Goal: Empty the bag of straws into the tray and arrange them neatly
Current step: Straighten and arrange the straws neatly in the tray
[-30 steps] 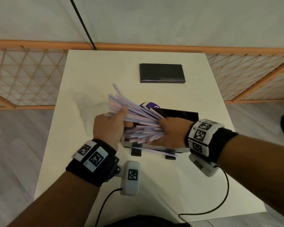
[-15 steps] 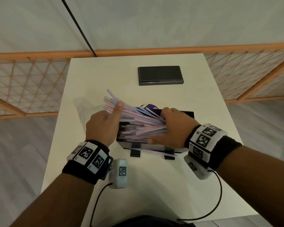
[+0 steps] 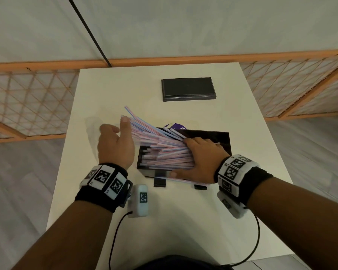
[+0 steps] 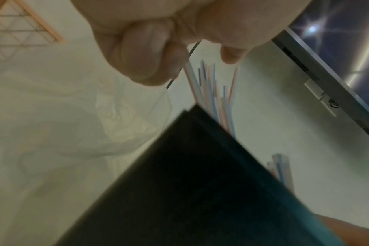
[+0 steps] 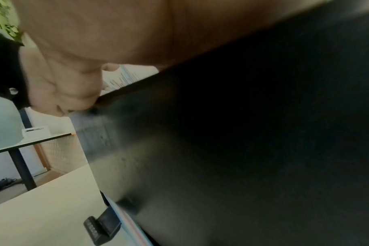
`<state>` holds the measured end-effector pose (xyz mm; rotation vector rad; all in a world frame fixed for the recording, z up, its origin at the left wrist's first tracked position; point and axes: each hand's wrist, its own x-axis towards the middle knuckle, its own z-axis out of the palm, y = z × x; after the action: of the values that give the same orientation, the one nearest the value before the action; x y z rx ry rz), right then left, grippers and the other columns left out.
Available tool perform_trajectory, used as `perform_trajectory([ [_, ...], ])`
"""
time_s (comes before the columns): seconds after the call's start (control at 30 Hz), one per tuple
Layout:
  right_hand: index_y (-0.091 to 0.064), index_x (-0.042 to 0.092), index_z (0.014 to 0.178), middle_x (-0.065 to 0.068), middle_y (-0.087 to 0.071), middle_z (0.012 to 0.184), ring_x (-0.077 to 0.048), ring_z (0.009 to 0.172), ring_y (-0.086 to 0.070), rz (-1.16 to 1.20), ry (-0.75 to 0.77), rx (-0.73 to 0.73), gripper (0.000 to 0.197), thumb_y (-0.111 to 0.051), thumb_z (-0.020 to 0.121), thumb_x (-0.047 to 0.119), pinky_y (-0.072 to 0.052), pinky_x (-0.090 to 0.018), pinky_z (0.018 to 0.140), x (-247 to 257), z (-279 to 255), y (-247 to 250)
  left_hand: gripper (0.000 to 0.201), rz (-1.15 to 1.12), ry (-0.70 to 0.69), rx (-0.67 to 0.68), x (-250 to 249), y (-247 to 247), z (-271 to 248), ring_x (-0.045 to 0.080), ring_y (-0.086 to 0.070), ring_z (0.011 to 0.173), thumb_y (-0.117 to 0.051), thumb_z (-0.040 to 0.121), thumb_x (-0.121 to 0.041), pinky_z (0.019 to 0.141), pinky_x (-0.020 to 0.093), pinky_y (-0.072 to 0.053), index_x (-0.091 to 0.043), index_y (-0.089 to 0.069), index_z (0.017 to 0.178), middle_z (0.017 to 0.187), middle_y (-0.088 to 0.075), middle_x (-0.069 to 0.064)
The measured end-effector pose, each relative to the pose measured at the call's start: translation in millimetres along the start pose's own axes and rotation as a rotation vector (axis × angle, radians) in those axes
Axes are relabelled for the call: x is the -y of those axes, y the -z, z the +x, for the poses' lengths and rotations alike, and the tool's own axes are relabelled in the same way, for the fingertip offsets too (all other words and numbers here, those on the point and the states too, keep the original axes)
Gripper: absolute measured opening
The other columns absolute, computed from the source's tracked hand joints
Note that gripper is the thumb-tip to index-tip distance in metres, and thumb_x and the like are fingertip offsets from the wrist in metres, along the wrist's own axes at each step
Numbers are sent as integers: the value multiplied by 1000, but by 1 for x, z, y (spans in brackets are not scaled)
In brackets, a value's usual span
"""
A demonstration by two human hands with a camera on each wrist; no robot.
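A black tray [image 3: 223, 142] stands mid-table on two small feet. A bundle of pink-and-blue straws [image 3: 160, 145] lies in it, fanning up and out over its left end. My right hand [image 3: 201, 158] covers the straws' right ends, fingers curled over the bundle and thumb along the tray's front rim. My left hand [image 3: 115, 145] is beside the tray's left end, its index finger [image 3: 125, 122] straight against the splayed straw tips. The empty clear bag [image 3: 92, 131] lies left of that hand. The left wrist view shows the tray wall [image 4: 179, 183] and the straw tips [image 4: 211, 93].
A flat black lid or box [image 3: 188, 88] lies at the table's far side. A purple-and-white label [image 3: 174, 127] sits behind the tray. One straw [image 3: 183, 179] lies along the tray's front edge. Orange lattice fencing [image 3: 27, 104] borders the table.
Both hands have lowered the straw bundle into the tray. My left hand let go of the bundle and now touches the straw tips with a straight finger.
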<state>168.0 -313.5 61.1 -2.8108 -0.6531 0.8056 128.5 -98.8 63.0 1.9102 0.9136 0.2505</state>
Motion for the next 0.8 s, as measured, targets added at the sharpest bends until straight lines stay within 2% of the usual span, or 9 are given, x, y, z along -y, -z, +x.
perform_trajectory([
  [0.13, -32, 32, 143, 0, -44, 136, -29, 126, -43, -12, 22, 22, 99, -41, 65, 93, -32, -56, 108, 10, 7, 0, 71, -82, 23, 138, 0, -11, -4, 36, -53, 120, -23, 99, -69, 101, 41, -39, -11, -52, 127, 123, -60, 13],
  [0.27, -43, 30, 132, -2, -43, 127, -31, 123, -45, 12, -29, 45, 89, -33, 69, 92, -36, -55, 105, 17, 11, -1, 94, -413, 131, 98, -1, -23, -5, 30, -57, 117, -32, 72, -89, 107, 48, -42, -16, -53, 127, 123, -61, 9],
  [0.33, -43, 29, 130, -2, -43, 130, -32, 123, -46, 25, -56, 55, 90, -33, 68, 94, -36, -57, 105, 20, 14, -1, 77, -455, 152, 81, -3, -27, -6, 23, -59, 104, -39, 84, -78, 100, 40, -44, -12, -54, 121, 106, -63, 1],
  [0.4, -43, 28, 127, -1, -47, 132, -31, 120, -49, 1, -56, 60, 90, -31, 67, 94, -34, -57, 105, 23, 17, 2, 45, -432, 115, 58, -3, -31, -10, 14, -50, 78, -38, 104, -53, 84, 32, -37, -12, -53, 114, 84, -51, -6],
  [0.5, -43, 28, 115, 2, -58, 124, -30, 112, -55, -43, -38, 41, 81, -30, 70, 93, -33, -57, 103, 28, 19, 6, 36, -439, 87, 12, 1, -34, -12, 13, -40, 66, -41, 105, -43, 77, 34, -34, -9, -51, 112, 75, -42, -7],
  [0.6, -44, 27, 116, 0, -58, 123, -30, 111, -55, -71, -39, 24, 82, -30, 69, 93, -34, -58, 102, 30, 17, 7, 44, -432, 48, -29, 0, -33, -9, 21, -48, 77, -45, 90, -43, 81, 43, -45, -9, -49, 118, 83, -50, -6],
  [0.67, -43, 25, 123, -2, -55, 128, -31, 115, -54, -90, -68, 13, 87, -32, 70, 92, -35, -58, 102, 30, 15, 7, 40, -401, 7, -22, 2, -33, -8, 24, -54, 84, -49, 92, -34, 90, 48, -49, -12, -45, 126, 97, -55, -1],
  [0.73, -41, 22, 130, -4, -51, 133, -31, 119, -51, -97, -90, 5, 92, -35, 70, 91, -38, -55, 102, 28, 13, 5, 39, -350, -30, -17, 4, -31, -7, 22, -55, 88, -52, 100, -25, 94, 43, -49, -11, -42, 135, 109, -54, -1],
  [0.8, -40, 21, 132, -4, -51, 133, -31, 118, -52, -57, -85, 8, 100, -34, 65, 95, -41, -52, 101, 27, 13, 5, 45, -343, -24, -8, 6, -28, -4, 17, -56, 88, -54, 101, -27, 94, 40, -49, -11, -39, 140, 118, -54, 0],
])
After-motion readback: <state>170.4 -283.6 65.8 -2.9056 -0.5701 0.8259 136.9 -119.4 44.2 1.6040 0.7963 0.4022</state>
